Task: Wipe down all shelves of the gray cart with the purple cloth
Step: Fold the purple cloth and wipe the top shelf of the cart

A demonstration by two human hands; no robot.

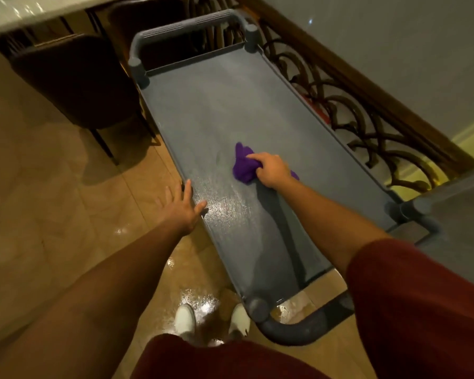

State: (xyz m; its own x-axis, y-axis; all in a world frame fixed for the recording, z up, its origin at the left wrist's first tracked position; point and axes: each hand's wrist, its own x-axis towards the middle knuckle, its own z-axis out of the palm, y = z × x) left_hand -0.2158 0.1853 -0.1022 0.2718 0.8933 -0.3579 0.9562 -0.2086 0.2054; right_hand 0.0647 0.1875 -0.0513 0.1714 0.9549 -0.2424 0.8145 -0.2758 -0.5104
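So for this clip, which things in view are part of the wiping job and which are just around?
Part of the job:
purple cloth, gripped by the right hand
gray cart, top shelf
left hand, fingers straight, resting on the cart's edge

Just around:
dark chair
railing
white shoes

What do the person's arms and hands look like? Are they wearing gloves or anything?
No gloves. The left hand and right hand are bare, with no rings or watch showing. Both forearms are bare too. A dark red short sleeve covers the right upper arm.
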